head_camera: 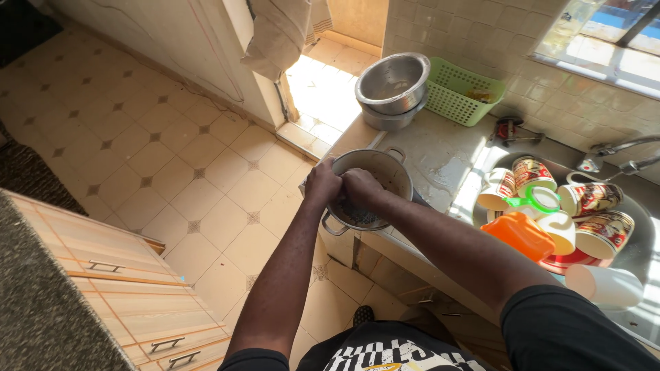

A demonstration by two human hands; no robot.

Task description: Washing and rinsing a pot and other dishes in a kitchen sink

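Steel pot [371, 189] sits at the bench [440, 154] edge, gripped on its rim by the left hand [323, 184]; right hand [361, 189] scrubs inside, fingers closed; grime remains; cups [591, 199] wait beyond.

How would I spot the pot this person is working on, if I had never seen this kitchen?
Find the grey counter running left from the sink full of cups. At its near edge sits a metal pot with two loop handles, both hands inside it: left hand and right hand. Unlike the stacked steel bowls behind, it has handles.
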